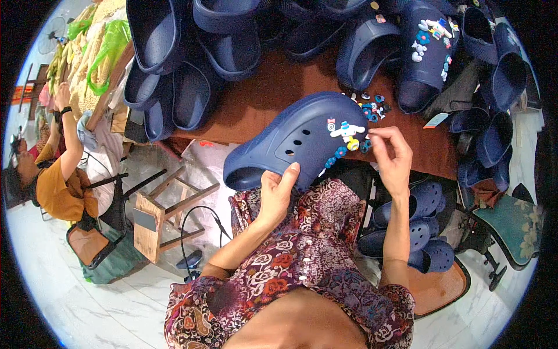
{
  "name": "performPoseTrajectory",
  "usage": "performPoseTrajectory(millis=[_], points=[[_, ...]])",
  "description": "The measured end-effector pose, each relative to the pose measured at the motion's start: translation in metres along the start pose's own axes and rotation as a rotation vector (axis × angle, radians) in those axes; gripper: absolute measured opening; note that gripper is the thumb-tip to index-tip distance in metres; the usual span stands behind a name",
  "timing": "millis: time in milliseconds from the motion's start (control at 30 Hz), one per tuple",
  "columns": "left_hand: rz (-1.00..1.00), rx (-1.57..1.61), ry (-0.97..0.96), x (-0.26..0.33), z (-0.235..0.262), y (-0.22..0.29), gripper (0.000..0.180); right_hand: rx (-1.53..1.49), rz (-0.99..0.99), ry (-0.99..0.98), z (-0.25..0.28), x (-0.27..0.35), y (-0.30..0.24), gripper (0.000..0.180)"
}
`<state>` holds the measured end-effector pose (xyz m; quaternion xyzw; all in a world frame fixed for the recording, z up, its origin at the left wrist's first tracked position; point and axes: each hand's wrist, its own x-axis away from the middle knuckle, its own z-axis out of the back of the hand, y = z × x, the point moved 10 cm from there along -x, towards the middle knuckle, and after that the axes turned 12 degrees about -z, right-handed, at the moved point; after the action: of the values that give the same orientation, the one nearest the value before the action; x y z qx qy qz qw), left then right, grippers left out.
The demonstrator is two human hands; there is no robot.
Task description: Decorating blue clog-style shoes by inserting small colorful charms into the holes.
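My left hand [276, 192] grips a navy blue clog [290, 136] from below, its toe over the front edge of the brown table [261, 99]. The clog's top has several round holes, a white cartoon charm [347, 131], a pink one and small blue round charms set in it. My right hand [390, 157] pinches a small charm beside the clog's toe, fingertips close to the blue charms there. More loose charms [372, 107] lie on the table just beyond.
Several navy clogs [192, 46] are piled across the table's back; one at the right [427, 52] carries charms. More clogs [418, 232] lie below the table at right. A person in an orange top [58, 180] sits at left, near a wooden stool [168, 209].
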<state>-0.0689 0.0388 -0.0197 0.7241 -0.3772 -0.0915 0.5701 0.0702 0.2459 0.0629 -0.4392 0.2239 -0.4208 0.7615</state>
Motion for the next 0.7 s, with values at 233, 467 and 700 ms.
performPoseTrajectory(millis=[233, 467, 700], points=[[-0.157, -0.061, -0.131, 0.004, -0.020, 0.017, 0.033, 0.007, 0.210, -0.183, -0.037, 0.020, -0.063, 0.012], [-0.130, -0.011, -0.171, 0.008, -0.030, 0.011, 0.034, 0.028, 0.133, -0.214, -0.051, 0.018, -0.056, 0.014], [-0.101, 0.008, -0.185, 0.014, -0.035, 0.015, 0.035, -0.021, 0.082, -0.185, -0.045, 0.017, -0.052, 0.011]])
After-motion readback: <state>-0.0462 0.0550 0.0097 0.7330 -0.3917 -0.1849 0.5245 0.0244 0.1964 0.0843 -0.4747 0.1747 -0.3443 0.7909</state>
